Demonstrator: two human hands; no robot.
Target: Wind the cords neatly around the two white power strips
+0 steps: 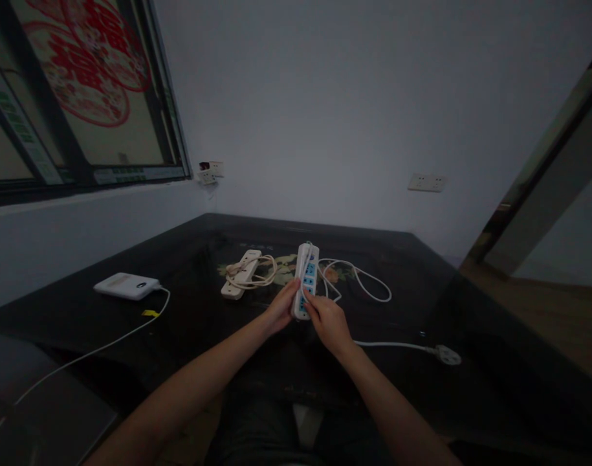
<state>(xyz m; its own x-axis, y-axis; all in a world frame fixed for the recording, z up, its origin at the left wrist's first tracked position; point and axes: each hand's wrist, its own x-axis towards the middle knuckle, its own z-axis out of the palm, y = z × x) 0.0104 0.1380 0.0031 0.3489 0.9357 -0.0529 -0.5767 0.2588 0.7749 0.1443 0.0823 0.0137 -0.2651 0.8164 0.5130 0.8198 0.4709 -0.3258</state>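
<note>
My left hand (281, 309) and my right hand (327, 321) both grip the near end of a white power strip with blue sockets (307, 272), held lengthwise above the dark table (189, 310). Its white cable (361, 279) wraps once along the strip, loops on the table to the right and ends in a plug (447, 354). My right fingers pinch the cable against the strip's lower end. A second, cream power strip (241, 274) lies to the left with its cable coiled around it.
A white power bank (127, 285) with a white lead (106, 346) lies at the table's left. Wall sockets (426, 182) sit on the far wall, and another socket (209, 172) by the window corner. A window with red decoration is at upper left.
</note>
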